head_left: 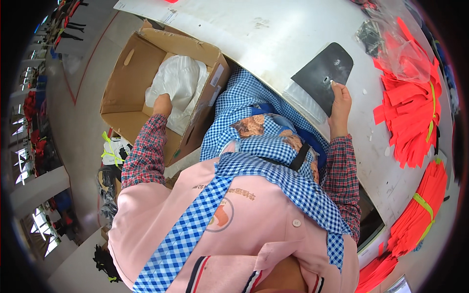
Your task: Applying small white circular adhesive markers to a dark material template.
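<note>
My left hand (pixel 163 105) reaches into an open cardboard box (pixel 128 117). Its fingers are closed on a crumpled white plastic bag (pixel 181 73) that lies in the box. On the white table, my right hand (pixel 340 105) is at the right side of a flat black panel (pixel 320 73) with rounded corners. Thumb and finger come together there on a small white piece, too small to name. Thin clear plastic sleeves (pixel 305 100) stick out from beneath the black panel toward the table's front edge.
Bundles of bright red-orange strips (pixel 408 107) tied with yellow-green bands lie along the table's right side, partly under clear plastic. Small white scraps (pixel 387 150) dot the white table (pixel 244 29). A tied white bundle (pixel 116 149) sits on the left below the box.
</note>
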Demonstrator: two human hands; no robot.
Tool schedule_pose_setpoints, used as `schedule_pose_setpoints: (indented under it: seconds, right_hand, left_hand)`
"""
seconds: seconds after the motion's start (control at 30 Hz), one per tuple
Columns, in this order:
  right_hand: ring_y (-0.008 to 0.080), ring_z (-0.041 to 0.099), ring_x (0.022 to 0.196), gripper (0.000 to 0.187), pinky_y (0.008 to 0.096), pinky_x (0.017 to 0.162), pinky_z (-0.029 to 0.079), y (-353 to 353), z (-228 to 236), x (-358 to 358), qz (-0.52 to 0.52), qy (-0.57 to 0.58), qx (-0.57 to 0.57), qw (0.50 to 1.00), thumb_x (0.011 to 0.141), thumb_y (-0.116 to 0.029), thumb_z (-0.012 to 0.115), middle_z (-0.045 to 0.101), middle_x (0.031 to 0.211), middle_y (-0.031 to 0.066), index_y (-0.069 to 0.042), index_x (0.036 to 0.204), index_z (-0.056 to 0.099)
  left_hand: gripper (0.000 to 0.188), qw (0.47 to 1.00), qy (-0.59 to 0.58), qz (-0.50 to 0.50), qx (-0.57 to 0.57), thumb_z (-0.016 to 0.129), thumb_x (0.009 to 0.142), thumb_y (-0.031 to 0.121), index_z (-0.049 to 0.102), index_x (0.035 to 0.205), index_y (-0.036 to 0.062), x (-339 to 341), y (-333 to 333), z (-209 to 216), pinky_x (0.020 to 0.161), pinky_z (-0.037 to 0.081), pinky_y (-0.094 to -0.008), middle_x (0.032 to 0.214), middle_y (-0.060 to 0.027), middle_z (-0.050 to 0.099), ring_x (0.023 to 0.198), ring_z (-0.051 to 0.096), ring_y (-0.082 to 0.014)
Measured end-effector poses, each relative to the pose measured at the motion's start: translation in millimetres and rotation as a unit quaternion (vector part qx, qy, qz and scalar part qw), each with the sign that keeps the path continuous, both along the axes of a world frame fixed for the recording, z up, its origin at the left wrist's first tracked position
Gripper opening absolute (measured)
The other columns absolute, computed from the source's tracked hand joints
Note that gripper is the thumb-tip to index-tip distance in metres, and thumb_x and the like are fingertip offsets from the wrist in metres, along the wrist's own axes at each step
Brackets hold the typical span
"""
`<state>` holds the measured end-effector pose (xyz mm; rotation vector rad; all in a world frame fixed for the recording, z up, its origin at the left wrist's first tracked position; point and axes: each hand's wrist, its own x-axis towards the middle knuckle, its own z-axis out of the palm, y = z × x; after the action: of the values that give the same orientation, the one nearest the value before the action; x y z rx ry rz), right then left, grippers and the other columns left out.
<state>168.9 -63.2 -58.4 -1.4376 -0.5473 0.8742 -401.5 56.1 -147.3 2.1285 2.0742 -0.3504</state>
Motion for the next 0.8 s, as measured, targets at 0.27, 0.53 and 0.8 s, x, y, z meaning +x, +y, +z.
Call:
schedule_pose_setpoints:
  seconds: [0.27, 0.53, 0.8]
  right_hand:
    - [0.0068, 0.057, 0.081, 0.009, 0.0203, 0.073, 0.045, -0.5, -0.8, -1.4, 0.002, 0.022, 0.007, 1.000, 0.092, -0.016, 0.063, 0.064, 0.089, -0.0003, -0.007, 0.093, 0.063]
    - [0.0042, 0.048, 0.076, 0.014, 0.0192, 0.069, 0.038, 0.6, 0.1, -3.8, -0.010, 0.028, 0.010, 0.999, 0.089, -0.017, 0.067, 0.059, 0.084, -0.0030, -0.004, 0.092, 0.064]
    - [0.0046, 0.048, 0.077, 0.015, 0.0203, 0.069, 0.038, 0.9, 3.4, -5.1, -0.033, -0.060, -0.008, 0.998, 0.088, -0.018, 0.067, 0.058, 0.082, -0.0039, -0.003, 0.091, 0.065]
  left_hand:
    - [0.019, 0.993, 0.048, 0.038, -0.099, 0.063, 0.079, 0.008, 0.069, 0.094, -0.0020, 12.0, -17.0, -5.0, 0.082, 0.055, -0.0441, 0.100, -0.0242, 0.067, 0.096, 0.066, -0.0384]
    - [0.020, 0.980, 0.125, 0.051, -0.148, 0.062, 0.081, 0.010, 0.071, 0.097, 0.0019, 1.5, -20.5, -14.1, 0.082, 0.055, -0.0420, 0.104, -0.0206, 0.068, 0.098, 0.067, -0.0350]
    - [0.027, 0.993, 0.050, 0.026, 0.102, 0.051, 0.088, 0.023, 0.070, 0.091, 0.0045, 61.7, 40.4, 95.7, 0.070, 0.055, -0.0477, 0.087, -0.0197, 0.069, 0.081, 0.068, -0.0375]
